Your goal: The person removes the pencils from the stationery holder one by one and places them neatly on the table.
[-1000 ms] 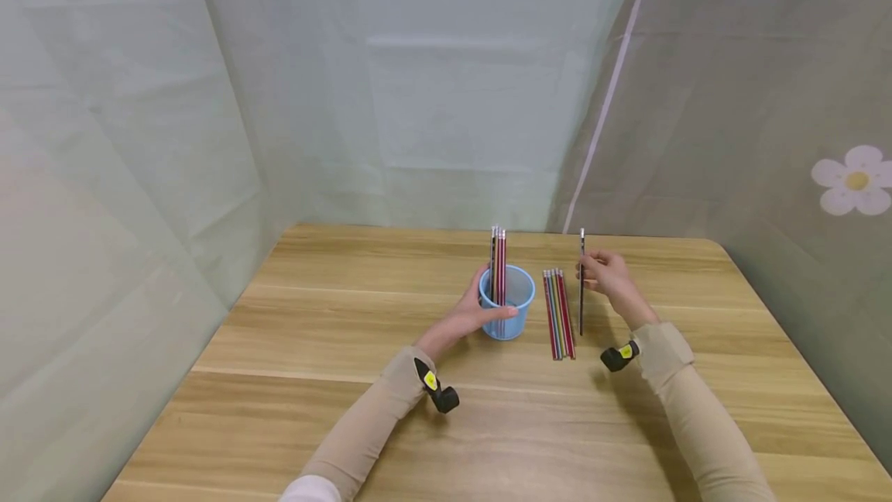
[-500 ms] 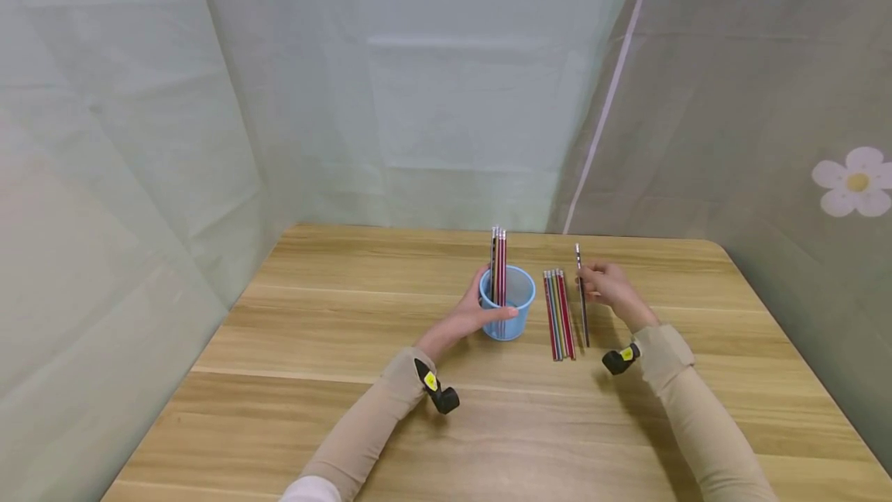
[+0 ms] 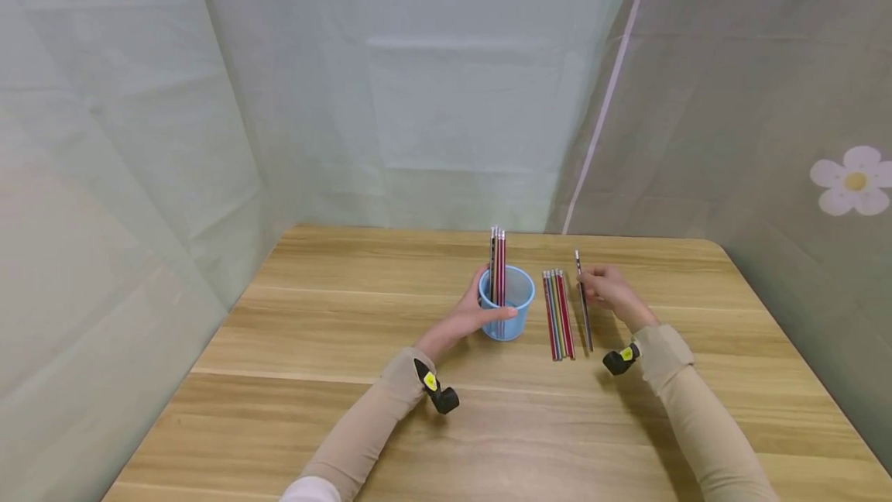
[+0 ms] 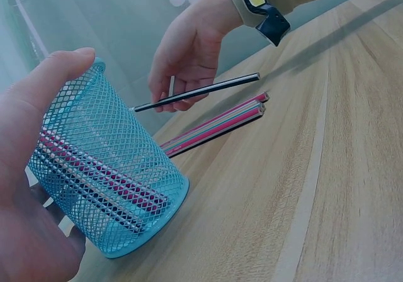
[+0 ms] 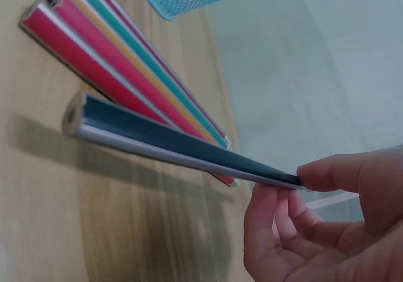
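My left hand (image 3: 474, 311) grips a light blue mesh pencil cup (image 3: 517, 324) that stands on the table, thumb across its near side. Inside the cup, several red and dark pencils (image 3: 499, 258) lean against the left wall, eraser ends up. My right hand (image 3: 608, 287) pinches a dark, silver-striped pencil (image 3: 584, 308) near its eraser end, thumb against fingertips. In the left wrist view that dark pencil (image 4: 208, 89) is raised above the table, beside a row of pencils (image 4: 217, 126). The row's pencils (image 5: 135, 65) are red, yellow, green and maroon in the right wrist view.
The wooden table (image 3: 334, 409) reaches back to a pale cloth wall (image 3: 453, 99). Grey-green cloth (image 3: 766, 99) with a white flower print (image 3: 855, 180) hangs along the right. A small black camera (image 3: 620, 359) is strapped at each wrist.
The dark pencil in my right hand has come down toward me and tilted, its eraser end now leaning left. My left hand and the cup have not moved.
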Demonstrator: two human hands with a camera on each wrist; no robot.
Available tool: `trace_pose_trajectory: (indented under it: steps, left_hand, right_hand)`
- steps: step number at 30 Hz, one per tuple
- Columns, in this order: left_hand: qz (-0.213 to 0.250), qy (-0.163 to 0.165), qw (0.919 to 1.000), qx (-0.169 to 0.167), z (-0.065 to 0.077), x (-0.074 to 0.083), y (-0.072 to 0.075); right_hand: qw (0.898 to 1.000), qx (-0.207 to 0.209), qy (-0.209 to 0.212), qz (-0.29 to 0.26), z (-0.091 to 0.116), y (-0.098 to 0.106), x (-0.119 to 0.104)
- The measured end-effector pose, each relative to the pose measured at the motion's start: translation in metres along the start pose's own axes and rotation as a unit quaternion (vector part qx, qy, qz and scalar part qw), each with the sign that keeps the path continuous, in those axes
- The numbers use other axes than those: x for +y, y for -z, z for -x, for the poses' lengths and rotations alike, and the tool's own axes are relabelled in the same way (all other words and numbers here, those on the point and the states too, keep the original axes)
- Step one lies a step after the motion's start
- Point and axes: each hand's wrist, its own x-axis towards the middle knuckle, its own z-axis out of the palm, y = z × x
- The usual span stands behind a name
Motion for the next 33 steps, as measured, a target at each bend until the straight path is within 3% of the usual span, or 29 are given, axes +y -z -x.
trace_pose_trajectory:
  steps: [7,20,33]
  left_hand:
    - [-0.001,-0.002,1.0,-0.002,-0.001,0.0,0.0]
    - [0.006,-0.003,1.0,-0.006,-0.002,0.003,0.002]
    - [0.006,0.004,1.0,-0.002,-0.002,0.001,0.002]
  right_hand:
    - [0.999,0.004,-0.019,0.028,-0.002,-0.002,0.001]
    - [0.999,-0.017,-0.027,0.012,-0.007,-0.007,0.007]
    - [0.999,0.001,-0.035,0.038,-0.01,-0.017,0.006]
